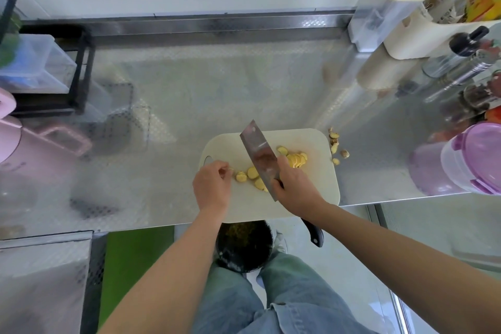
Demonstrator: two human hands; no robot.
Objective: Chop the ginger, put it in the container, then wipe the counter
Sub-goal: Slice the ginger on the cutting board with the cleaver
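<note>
A pale cutting board lies at the counter's front edge. Yellow ginger slices are piled right of the blade, and more slices lie left of it. My right hand grips a cleaver with its blade resting across the board, its black handle end sticking out below my wrist. My left hand hovers at the board's left side, fingertips curled close to a small ginger piece. Ginger peel scraps lie on the counter just off the board's right edge.
A purple-lidded container stands at the right counter edge. Bottles and a cream holder crowd the back right. A pink jug and a black rack with plastic boxes are at the left. A black bin sits below the counter.
</note>
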